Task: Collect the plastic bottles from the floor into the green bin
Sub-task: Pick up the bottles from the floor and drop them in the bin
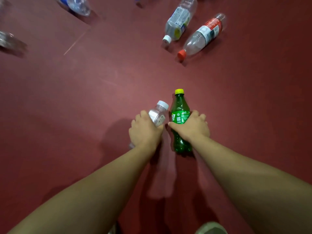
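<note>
Left hand [145, 132] grips the clear bottle [158, 114]; right hand [194, 125] grips the green bottle [179, 115] (caps pointing away); green bin unseen, probably behind.

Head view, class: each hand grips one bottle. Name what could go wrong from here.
1. The left hand covers most of the clear bottle, so its thin plastic might slip or crumple.
2. The right hand grips the green bottle too, so neither is free for the red-capped bottle lying ahead; it could be trodden on.
</note>
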A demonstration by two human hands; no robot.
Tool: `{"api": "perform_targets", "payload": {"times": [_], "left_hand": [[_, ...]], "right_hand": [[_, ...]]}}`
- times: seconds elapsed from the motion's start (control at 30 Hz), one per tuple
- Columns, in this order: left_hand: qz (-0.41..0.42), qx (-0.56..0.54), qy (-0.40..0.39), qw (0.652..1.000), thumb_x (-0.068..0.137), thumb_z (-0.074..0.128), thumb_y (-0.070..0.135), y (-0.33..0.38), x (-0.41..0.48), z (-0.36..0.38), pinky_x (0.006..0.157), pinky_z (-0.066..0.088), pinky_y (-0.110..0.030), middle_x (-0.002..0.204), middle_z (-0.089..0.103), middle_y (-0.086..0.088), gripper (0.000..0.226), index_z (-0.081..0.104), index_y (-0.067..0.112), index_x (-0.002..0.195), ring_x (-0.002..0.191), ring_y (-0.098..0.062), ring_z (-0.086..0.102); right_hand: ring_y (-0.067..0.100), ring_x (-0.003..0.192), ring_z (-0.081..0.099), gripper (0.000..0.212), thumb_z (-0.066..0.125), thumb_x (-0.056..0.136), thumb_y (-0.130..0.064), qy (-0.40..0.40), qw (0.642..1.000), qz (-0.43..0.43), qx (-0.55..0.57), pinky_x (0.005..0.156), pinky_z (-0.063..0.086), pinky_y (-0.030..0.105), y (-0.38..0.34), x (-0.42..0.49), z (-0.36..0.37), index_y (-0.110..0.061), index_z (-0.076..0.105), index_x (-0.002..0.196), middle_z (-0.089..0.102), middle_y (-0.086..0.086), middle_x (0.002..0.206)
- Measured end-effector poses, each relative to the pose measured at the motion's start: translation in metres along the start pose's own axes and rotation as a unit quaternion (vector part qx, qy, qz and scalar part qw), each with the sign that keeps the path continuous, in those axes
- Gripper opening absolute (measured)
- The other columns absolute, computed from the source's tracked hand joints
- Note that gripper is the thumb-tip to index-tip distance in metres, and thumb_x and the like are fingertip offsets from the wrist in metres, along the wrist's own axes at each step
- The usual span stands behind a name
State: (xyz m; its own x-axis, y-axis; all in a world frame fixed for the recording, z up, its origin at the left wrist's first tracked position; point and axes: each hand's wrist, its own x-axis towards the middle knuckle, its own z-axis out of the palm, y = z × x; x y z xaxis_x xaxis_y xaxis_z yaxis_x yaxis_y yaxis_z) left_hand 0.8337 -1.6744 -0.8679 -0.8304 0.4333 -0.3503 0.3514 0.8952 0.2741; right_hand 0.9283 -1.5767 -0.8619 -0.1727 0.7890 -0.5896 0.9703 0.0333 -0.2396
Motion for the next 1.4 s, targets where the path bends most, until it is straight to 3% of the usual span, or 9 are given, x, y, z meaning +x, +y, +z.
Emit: {"api": "perform_targets", "payload": {"times": [0.1,0.23,0.4,0.57,0.73,0.93,1.1,1.2,1.4], "left_hand": [[-0.024,-0.052,-0.006,0.998,0.073,0.065,0.055,-0.002,0.004,-0.007,0.069,0.043,-0.036,0.099,0.062,-0.005,0.051,0.047,0.016,0.099,0.094,-0.031,0.062],[-0.051,-0.146,0.011,0.988,0.073,0.069,0.055,0.01,0.01,-0.043,0.072,0.043,-0.035,0.1,0.064,-0.006,0.054,0.048,0.015,0.102,0.094,-0.031,0.062],[-0.043,-0.299,0.072,0.95,0.067,0.075,0.051,0.033,-0.008,-0.158,0.076,0.055,-0.037,0.088,0.063,0.006,0.048,0.052,0.021,0.096,0.08,-0.017,0.064],[-0.067,-0.372,0.133,0.917,0.067,0.078,0.045,0.058,-0.082,-0.352,0.068,0.047,-0.027,0.077,0.06,0.014,0.043,0.053,0.021,0.094,0.067,0.003,0.056],[-0.099,-0.437,0.202,0.871,0.065,0.078,0.046,0.073,-0.177,-0.587,0.073,0.055,-0.035,0.08,0.063,0.012,0.043,0.054,0.023,0.092,0.072,-0.007,0.063],[-0.139,-0.455,0.361,0.802,0.068,0.079,0.044,0.04,-0.287,-0.817,0.063,0.043,-0.025,0.077,0.058,0.015,0.043,0.052,0.021,0.092,0.071,-0.012,0.06],[-0.181,-0.433,0.493,0.732,0.068,0.079,0.047,-0.057,-0.379,-0.924,0.065,0.048,-0.024,0.078,0.057,0.016,0.044,0.052,0.024,0.094,0.075,-0.012,0.062],[-0.232,-0.414,0.556,0.682,0.066,0.077,0.05,-0.129,-0.446,-0.96,0.068,0.051,-0.027,0.081,0.059,0.014,0.044,0.052,0.024,0.092,0.077,-0.013,0.063],[-0.379,-0.362,0.638,0.564,0.072,0.076,0.048,-0.307,-0.599,-0.995,0.067,0.039,-0.026,0.089,0.053,0.008,0.047,0.048,0.019,0.097,0.077,-0.015,0.053]], "right_hand": [[0.033,0.11,0.06,0.074,0.076,0.07,-0.055,-0.007,1.0,0.001,0.022,0.079,0.045,0.036,-0.006,-0.005,0.003,-0.012,0.047,0.123,0.056,0.01,0.123],[0.033,0.104,0.062,0.068,0.077,0.07,-0.05,0.023,0.995,-0.014,0.098,0.078,0.049,0.037,-0.019,-0.022,-0.016,-0.012,0.046,0.118,0.061,0.009,0.115],[0.031,0.094,0.063,0.064,0.078,0.071,-0.044,0.084,0.978,-0.068,0.179,0.078,0.053,0.04,-0.062,-0.09,-0.106,-0.015,0.042,0.116,0.058,0.0,0.097],[0.03,0.09,0.064,0.064,0.076,0.07,-0.043,0.089,0.965,-0.134,0.205,0.08,0.054,0.045,-0.134,-0.221,-0.255,-0.019,0.04,0.116,0.062,0.001,0.103],[0.03,0.091,0.062,0.06,0.077,0.071,-0.041,0.103,0.948,-0.214,0.212,0.078,0.053,0.043,-0.221,-0.387,-0.43,-0.018,0.039,0.112,0.054,-0.003,0.097],[0.026,0.083,0.057,0.062,0.077,0.074,-0.04,0.076,0.904,-0.365,0.211,0.069,0.042,0.033,-0.321,-0.562,-0.553,-0.015,0.041,0.117,0.055,-0.002,0.097],[0.022,0.084,0.056,0.059,0.078,0.073,-0.038,0.013,0.827,-0.518,0.22,0.073,0.043,0.031,-0.403,-0.714,-0.546,-0.015,0.041,0.114,0.055,-0.003,0.096],[0.023,0.087,0.059,0.061,0.076,0.071,-0.04,-0.038,0.787,-0.587,0.186,0.075,0.046,0.034,-0.432,-0.813,-0.505,-0.015,0.04,0.114,0.057,-0.002,0.099],[0.021,0.082,0.061,0.059,0.074,0.071,-0.042,-0.145,0.706,-0.681,0.13,0.074,0.055,0.042,-0.457,-1.005,-0.392,-0.02,0.039,0.113,0.055,-0.006,0.093]]}}
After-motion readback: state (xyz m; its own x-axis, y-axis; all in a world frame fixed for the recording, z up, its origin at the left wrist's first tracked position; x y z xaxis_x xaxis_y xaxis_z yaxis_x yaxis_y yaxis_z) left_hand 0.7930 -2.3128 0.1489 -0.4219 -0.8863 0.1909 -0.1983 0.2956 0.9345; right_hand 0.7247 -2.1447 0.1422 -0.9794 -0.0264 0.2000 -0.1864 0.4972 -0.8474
